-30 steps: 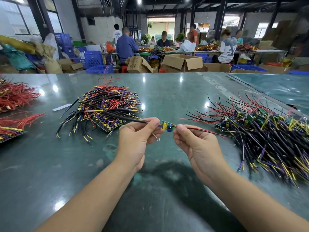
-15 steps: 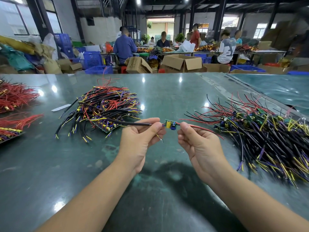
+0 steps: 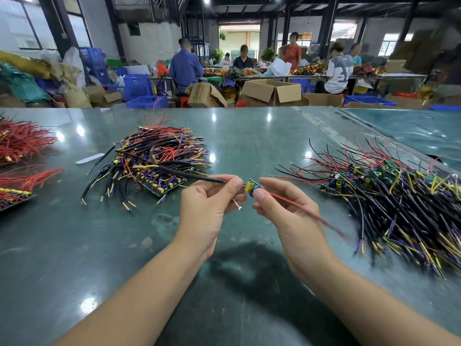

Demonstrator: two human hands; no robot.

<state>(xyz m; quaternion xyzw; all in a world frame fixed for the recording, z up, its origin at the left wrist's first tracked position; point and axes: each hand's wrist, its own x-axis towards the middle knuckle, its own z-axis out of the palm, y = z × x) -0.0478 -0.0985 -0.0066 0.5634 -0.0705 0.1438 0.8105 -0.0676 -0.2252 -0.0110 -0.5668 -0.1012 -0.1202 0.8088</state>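
One small green circuit board with yellow and blue components (image 3: 252,187) is held above the glossy dark green tabletop (image 3: 74,245), between two hands.

- The left hand (image 3: 207,203) pinches one black sleeved lead (image 3: 189,174) at the board's left end. One yellow lead with a metal ring terminal (image 3: 238,206) hangs below its fingers.
- The right hand (image 3: 287,211) pinches the board's right end. One thin red wire (image 3: 299,208) runs from there across its palm.

Two heaps of wired boards lie on the tabletop: the left heap (image 3: 159,158) and the right heap (image 3: 399,196). Two red wire bundles (image 3: 22,141) are cut off by the left edge.

The red wire's free end is blurred. The boards in each heap are too tangled to count.
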